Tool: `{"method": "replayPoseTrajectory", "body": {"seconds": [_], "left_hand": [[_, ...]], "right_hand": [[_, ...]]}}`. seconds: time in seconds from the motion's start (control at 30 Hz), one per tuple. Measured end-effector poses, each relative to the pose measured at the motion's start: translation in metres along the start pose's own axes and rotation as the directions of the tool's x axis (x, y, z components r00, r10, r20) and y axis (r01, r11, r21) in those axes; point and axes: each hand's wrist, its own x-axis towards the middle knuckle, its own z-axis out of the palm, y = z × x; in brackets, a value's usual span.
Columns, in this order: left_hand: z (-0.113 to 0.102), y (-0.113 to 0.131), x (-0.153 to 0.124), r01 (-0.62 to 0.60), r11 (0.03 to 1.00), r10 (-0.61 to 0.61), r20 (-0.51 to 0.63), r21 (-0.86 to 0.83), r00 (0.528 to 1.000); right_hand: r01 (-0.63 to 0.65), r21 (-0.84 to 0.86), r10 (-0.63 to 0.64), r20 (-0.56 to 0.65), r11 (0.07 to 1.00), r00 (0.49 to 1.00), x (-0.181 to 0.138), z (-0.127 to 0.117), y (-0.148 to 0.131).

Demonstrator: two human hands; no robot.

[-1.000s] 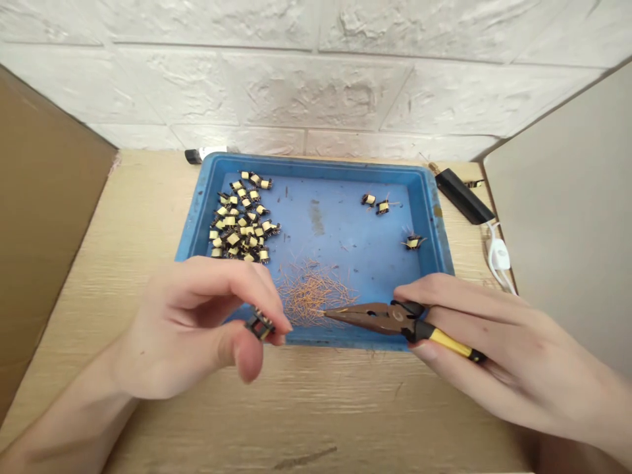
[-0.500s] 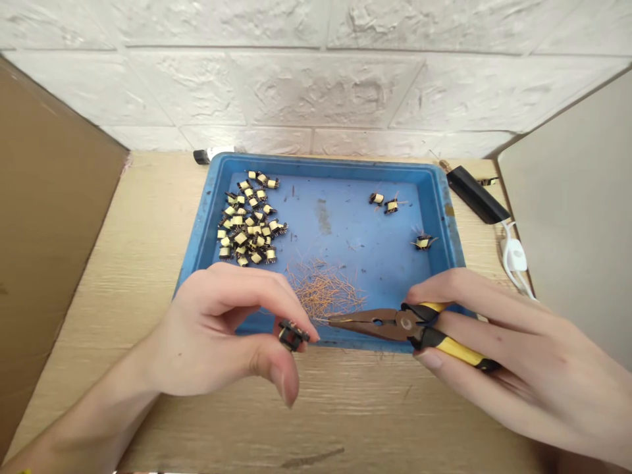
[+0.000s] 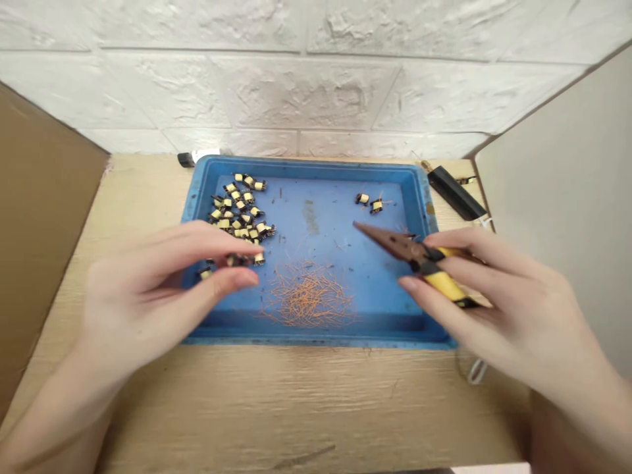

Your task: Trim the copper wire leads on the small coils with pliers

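Observation:
Between thumb and fingers, my left hand [image 3: 168,283] pinches a small black coil bobbin [image 3: 237,261], partly hidden and blurred. It hovers over the left part of the blue tray [image 3: 316,342], close to a heap of small yellow-taped transformers [image 3: 237,224]. My right hand [image 3: 503,296] is wrapped round the yellow-and-black handles of long-nose pliers [image 3: 395,243], whose brown jaws point up and left over the tray's right part. A pile of cut copper wires [image 3: 309,296] lies near the front of the tray. Two transformers with loose wires [image 3: 369,203] sit at the back right.
A black stick-shaped tool [image 3: 457,192] with a white cord rests right of the tray. Behind the tray's left corner lies a black-capped bottle [image 3: 195,158]. A white brick wall [image 3: 296,85], a brown panel [image 3: 44,230] and a pale panel [image 3: 563,158] surround the wooden table [image 3: 296,408].
My left hand has moved left and up with the bobbin, toward the heap. The pliers have lifted away from the bobbin and now tilt upward. The view has shifted slightly.

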Motion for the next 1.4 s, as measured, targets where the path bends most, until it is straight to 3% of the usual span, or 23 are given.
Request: {"method": "replayPoseTrajectory", "body": {"seconds": [0.1,0.27,0.4,0.5,0.77,0.97,1.1,1.23,1.4], "left_hand": [[-0.001,-0.009,-0.002,-0.069,0.984,0.074,-0.024,0.163,0.997],[0.014,0.01,-0.001,-0.057,0.998,0.058,0.063,-0.011,0.996],[0.023,0.03,-0.005,-0.022,0.991,0.038,0.122,-0.132,0.992],[0.027,0.031,-0.016,0.032,0.987,-0.006,0.168,-0.155,0.986],[0.038,0.029,-0.035,0.118,0.975,-0.073,0.23,-0.189,0.971],[0.031,0.037,-0.016,-0.017,0.986,0.075,0.344,-0.169,0.936],[0.03,0.04,-0.013,-0.052,0.996,0.07,0.254,-0.078,0.965],[0.029,0.038,-0.014,-0.129,0.991,0.133,0.322,-0.032,0.937],[0.021,0.03,-0.013,-0.255,0.966,0.227,0.33,0.045,0.916]], "right_hand": [[-0.08,-0.059,0.073,-0.104,0.995,0.992,-0.001,0.004,0.01],[-0.155,0.051,0.16,-0.13,0.987,0.978,0.002,0.009,-0.005],[-0.185,0.37,0.216,-0.044,0.91,0.975,0.009,0.011,-0.042],[-0.213,0.533,0.275,-0.039,0.819,0.961,0.015,0.015,-0.065],[-0.218,0.625,0.264,0.02,0.749,0.964,0.02,0.024,-0.09],[-0.225,0.587,0.283,-0.006,0.777,0.959,0.015,0.023,-0.091],[-0.236,0.531,0.306,-0.047,0.814,0.951,0.012,0.021,-0.089],[-0.203,0.544,0.25,-0.013,0.814,0.968,0.012,0.02,-0.087],[-0.209,0.568,0.238,0.024,0.796,0.971,0.013,0.02,-0.087]]}}
